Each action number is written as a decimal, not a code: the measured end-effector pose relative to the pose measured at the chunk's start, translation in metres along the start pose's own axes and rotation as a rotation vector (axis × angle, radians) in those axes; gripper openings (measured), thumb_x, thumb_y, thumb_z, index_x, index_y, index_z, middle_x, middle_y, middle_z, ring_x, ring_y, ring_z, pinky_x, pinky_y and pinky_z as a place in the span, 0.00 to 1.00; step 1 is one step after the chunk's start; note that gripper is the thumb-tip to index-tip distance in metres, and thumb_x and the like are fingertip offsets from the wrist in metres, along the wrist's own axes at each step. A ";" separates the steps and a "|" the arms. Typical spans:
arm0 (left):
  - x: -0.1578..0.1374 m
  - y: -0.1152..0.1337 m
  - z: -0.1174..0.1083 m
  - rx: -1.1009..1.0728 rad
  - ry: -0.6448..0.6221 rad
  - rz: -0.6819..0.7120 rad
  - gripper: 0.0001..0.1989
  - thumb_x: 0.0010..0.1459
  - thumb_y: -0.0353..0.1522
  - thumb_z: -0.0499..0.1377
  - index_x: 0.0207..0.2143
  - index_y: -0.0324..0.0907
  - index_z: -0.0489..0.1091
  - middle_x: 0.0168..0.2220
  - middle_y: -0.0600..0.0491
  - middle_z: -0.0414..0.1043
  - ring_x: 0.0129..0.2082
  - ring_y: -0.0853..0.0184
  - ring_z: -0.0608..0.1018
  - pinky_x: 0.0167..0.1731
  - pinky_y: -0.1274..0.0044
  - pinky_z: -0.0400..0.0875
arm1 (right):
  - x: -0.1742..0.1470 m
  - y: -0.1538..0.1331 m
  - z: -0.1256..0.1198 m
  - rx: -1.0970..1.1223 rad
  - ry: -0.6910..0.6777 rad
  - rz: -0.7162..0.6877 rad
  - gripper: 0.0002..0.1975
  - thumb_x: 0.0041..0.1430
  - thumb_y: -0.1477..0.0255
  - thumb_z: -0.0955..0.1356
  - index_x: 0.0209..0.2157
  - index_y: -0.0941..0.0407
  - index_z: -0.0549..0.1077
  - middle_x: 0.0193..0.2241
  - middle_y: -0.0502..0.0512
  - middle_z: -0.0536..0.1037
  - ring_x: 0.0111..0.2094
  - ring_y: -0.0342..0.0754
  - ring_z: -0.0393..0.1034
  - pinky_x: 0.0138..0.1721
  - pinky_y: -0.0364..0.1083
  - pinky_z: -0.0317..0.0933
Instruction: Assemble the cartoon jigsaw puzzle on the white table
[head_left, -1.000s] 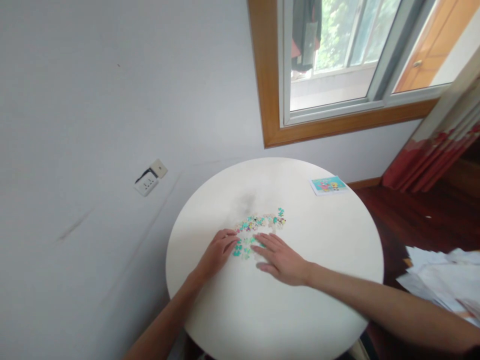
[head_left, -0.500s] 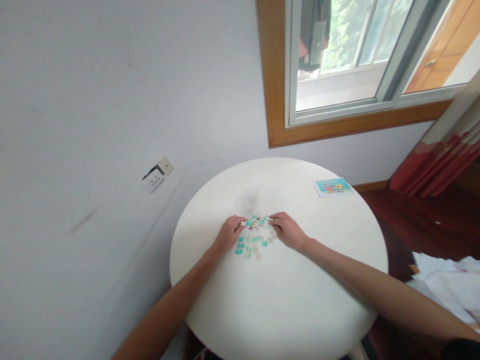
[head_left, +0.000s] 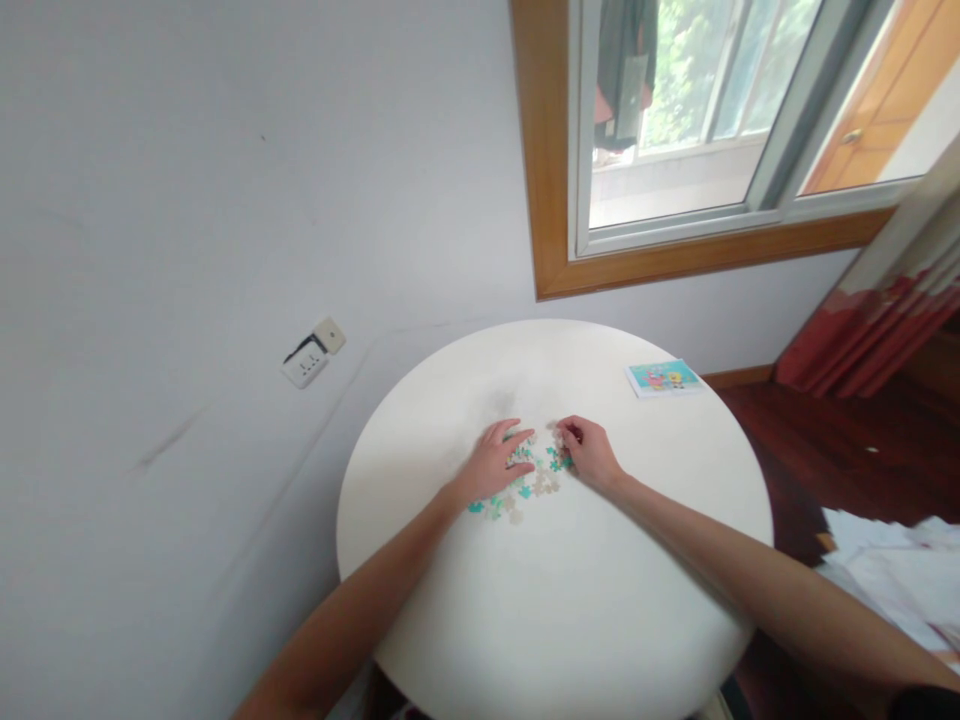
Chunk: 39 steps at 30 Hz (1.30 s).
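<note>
Several small jigsaw puzzle pieces in teal, pale green and grey-white lie on a round white table. My left hand is over the left part of the pile, fingers spread and thumb apart, covering some pieces. Right of it, my right hand has its fingers curled in a pinch at a pale puzzle piece. A few teal pieces lie just beneath and beside the right fingers. Between the hands, more pieces show in part.
A picture card with cartoon figures lies at the table's far right. A dark smudge marks the tabletop beyond the pieces. The wall with a socket borders the left; a window is ahead. White papers lie at the right.
My left hand has moved right over the pile and spread its fingers. My right hand has shifted slightly right and curled its fingers. Some pieces have been pushed to the right.
</note>
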<state>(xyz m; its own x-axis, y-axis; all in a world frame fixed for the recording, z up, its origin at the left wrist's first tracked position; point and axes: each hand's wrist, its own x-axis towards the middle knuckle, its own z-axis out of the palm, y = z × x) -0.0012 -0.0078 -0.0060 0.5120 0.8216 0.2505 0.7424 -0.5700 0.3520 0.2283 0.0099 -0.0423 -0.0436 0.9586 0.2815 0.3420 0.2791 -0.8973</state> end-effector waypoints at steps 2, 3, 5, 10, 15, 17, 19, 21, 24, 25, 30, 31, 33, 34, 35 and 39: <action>0.002 0.004 0.006 -0.002 -0.036 0.041 0.31 0.55 0.45 0.65 0.59 0.48 0.66 0.62 0.46 0.60 0.62 0.53 0.62 0.62 0.60 0.56 | 0.000 0.000 -0.003 0.002 -0.012 0.005 0.14 0.60 0.72 0.60 0.39 0.57 0.76 0.30 0.53 0.79 0.29 0.46 0.72 0.36 0.47 0.68; 0.004 0.005 0.008 -0.018 -0.042 0.063 0.28 0.55 0.44 0.65 0.58 0.48 0.68 0.61 0.46 0.63 0.61 0.54 0.64 0.61 0.61 0.57 | -0.001 -0.001 -0.006 -0.016 -0.006 0.002 0.15 0.61 0.72 0.59 0.40 0.57 0.76 0.31 0.55 0.80 0.31 0.47 0.73 0.38 0.48 0.69; 0.006 0.007 0.010 -0.070 -0.029 0.096 0.19 0.59 0.41 0.63 0.52 0.47 0.72 0.54 0.48 0.69 0.56 0.58 0.68 0.59 0.64 0.61 | -0.007 -0.005 -0.010 -0.094 -0.007 -0.042 0.16 0.62 0.72 0.59 0.42 0.57 0.76 0.37 0.58 0.80 0.39 0.50 0.74 0.45 0.51 0.68; 0.007 0.002 0.007 -0.190 0.014 0.106 0.08 0.63 0.32 0.57 0.42 0.43 0.76 0.41 0.49 0.72 0.46 0.63 0.72 0.51 0.69 0.66 | -0.033 -0.024 -0.016 -0.356 -0.271 -0.366 0.23 0.60 0.66 0.67 0.56 0.57 0.70 0.59 0.65 0.68 0.60 0.57 0.61 0.61 0.57 0.55; 0.003 -0.011 0.000 -0.308 0.076 0.013 0.08 0.61 0.28 0.56 0.38 0.41 0.75 0.39 0.49 0.74 0.42 0.65 0.75 0.48 0.72 0.68 | -0.038 -0.025 -0.020 -0.380 -0.298 -0.391 0.13 0.62 0.76 0.65 0.45 0.55 0.77 0.50 0.62 0.74 0.53 0.53 0.65 0.56 0.54 0.61; -0.001 -0.017 -0.006 -0.335 0.124 -0.059 0.08 0.60 0.28 0.56 0.37 0.41 0.75 0.39 0.50 0.75 0.42 0.65 0.76 0.48 0.72 0.69 | -0.033 -0.021 -0.022 -0.323 -0.254 -0.373 0.12 0.60 0.79 0.65 0.41 0.55 0.78 0.44 0.60 0.76 0.48 0.52 0.67 0.52 0.52 0.63; -0.007 -0.023 -0.012 -0.343 0.164 -0.161 0.09 0.59 0.28 0.55 0.38 0.41 0.75 0.39 0.50 0.77 0.41 0.64 0.77 0.47 0.72 0.70 | -0.030 -0.018 -0.021 -0.283 -0.232 -0.361 0.11 0.60 0.81 0.64 0.38 0.56 0.77 0.41 0.59 0.76 0.46 0.51 0.67 0.50 0.52 0.63; -0.013 -0.027 -0.018 -0.347 0.177 -0.246 0.12 0.59 0.28 0.53 0.41 0.41 0.75 0.41 0.50 0.78 0.41 0.64 0.78 0.47 0.71 0.71 | -0.029 -0.018 -0.016 -0.260 -0.207 -0.336 0.13 0.59 0.83 0.62 0.37 0.56 0.77 0.40 0.59 0.76 0.45 0.51 0.68 0.49 0.51 0.63; -0.022 -0.031 -0.026 -0.358 0.128 -0.230 0.16 0.59 0.28 0.50 0.45 0.41 0.75 0.46 0.50 0.77 0.47 0.63 0.77 0.52 0.69 0.70 | -0.032 -0.026 0.000 -0.206 -0.225 -0.337 0.16 0.58 0.85 0.61 0.39 0.56 0.76 0.40 0.59 0.76 0.45 0.51 0.68 0.50 0.51 0.64; -0.025 -0.032 -0.028 -0.367 0.098 -0.200 0.17 0.59 0.28 0.50 0.47 0.41 0.74 0.48 0.49 0.77 0.50 0.62 0.76 0.55 0.69 0.68 | -0.033 -0.030 0.006 -0.175 -0.272 -0.367 0.17 0.58 0.84 0.61 0.40 0.56 0.76 0.41 0.59 0.76 0.46 0.50 0.68 0.50 0.51 0.64; -0.044 -0.039 -0.032 -0.260 0.027 -0.110 0.20 0.64 0.33 0.48 0.55 0.42 0.70 0.60 0.48 0.68 0.62 0.62 0.67 0.64 0.65 0.58 | -0.035 -0.040 0.022 -0.046 -0.348 -0.442 0.19 0.60 0.82 0.59 0.46 0.55 0.75 0.46 0.59 0.76 0.50 0.49 0.68 0.54 0.50 0.62; -0.050 -0.040 -0.032 -0.201 0.031 -0.125 0.21 0.65 0.35 0.48 0.57 0.41 0.68 0.62 0.48 0.65 0.64 0.61 0.64 0.65 0.64 0.56 | -0.036 -0.038 0.019 -0.070 -0.287 -0.396 0.19 0.61 0.82 0.58 0.46 0.55 0.75 0.47 0.59 0.76 0.50 0.49 0.68 0.55 0.51 0.62; -0.062 -0.041 -0.030 -0.077 0.022 -0.164 0.25 0.66 0.39 0.49 0.62 0.41 0.62 0.65 0.45 0.59 0.67 0.58 0.59 0.66 0.62 0.54 | -0.038 -0.032 0.011 -0.195 -0.163 -0.275 0.19 0.62 0.80 0.58 0.47 0.57 0.75 0.49 0.62 0.75 0.53 0.51 0.67 0.57 0.53 0.60; -0.068 -0.040 -0.027 -0.017 0.005 -0.171 0.28 0.66 0.41 0.51 0.64 0.40 0.59 0.66 0.43 0.57 0.68 0.56 0.57 0.66 0.60 0.53 | -0.040 -0.029 0.007 -0.285 -0.124 -0.226 0.18 0.64 0.77 0.58 0.49 0.58 0.74 0.51 0.65 0.73 0.55 0.54 0.65 0.59 0.55 0.58; -0.073 -0.037 -0.024 0.036 -0.015 -0.163 0.30 0.65 0.43 0.52 0.65 0.39 0.57 0.67 0.42 0.54 0.68 0.54 0.55 0.66 0.58 0.51 | -0.042 -0.027 0.005 -0.371 -0.111 -0.196 0.18 0.65 0.74 0.59 0.51 0.60 0.73 0.55 0.68 0.71 0.59 0.57 0.61 0.61 0.58 0.54; -0.075 -0.013 -0.009 0.121 -0.069 -0.062 0.37 0.63 0.46 0.55 0.68 0.39 0.50 0.69 0.39 0.45 0.69 0.51 0.50 0.66 0.57 0.50 | -0.054 -0.033 0.016 -0.499 -0.182 -0.210 0.23 0.67 0.67 0.59 0.58 0.63 0.67 0.63 0.72 0.62 0.66 0.62 0.49 0.65 0.61 0.46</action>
<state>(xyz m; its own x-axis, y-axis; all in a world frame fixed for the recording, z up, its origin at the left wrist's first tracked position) -0.0536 -0.0625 -0.0211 0.4892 0.8559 0.1679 0.8180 -0.5170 0.2520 0.2040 -0.0503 -0.0330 -0.3043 0.8923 0.3334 0.7089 0.4460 -0.5465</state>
